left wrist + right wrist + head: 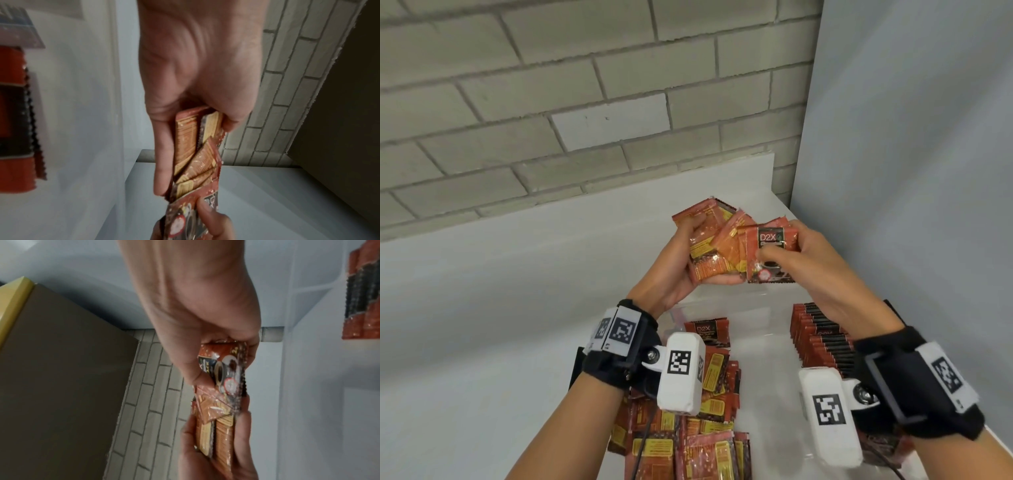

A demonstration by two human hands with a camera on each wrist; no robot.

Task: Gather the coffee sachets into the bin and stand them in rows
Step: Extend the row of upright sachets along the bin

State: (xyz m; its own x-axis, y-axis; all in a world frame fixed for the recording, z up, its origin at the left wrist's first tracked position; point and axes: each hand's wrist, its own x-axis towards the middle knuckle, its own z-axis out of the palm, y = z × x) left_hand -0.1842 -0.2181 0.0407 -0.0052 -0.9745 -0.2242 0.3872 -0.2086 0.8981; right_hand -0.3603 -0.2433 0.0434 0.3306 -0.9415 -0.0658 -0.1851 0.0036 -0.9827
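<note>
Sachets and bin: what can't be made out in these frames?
- Count in the fanned bunch: sachets overlap, left hand and right hand cover parts.
- Loose pile, head view: cut off by the bottom edge, hidden behind the left wrist camera.
- Standing row: near end behind the right wrist.
- Clear bin: walls barely visible.
- Wrist views: print blurred.

A white table (482,308) stands against a grey brick wall (551,85), with a pale panel (911,154) on its right.
</note>
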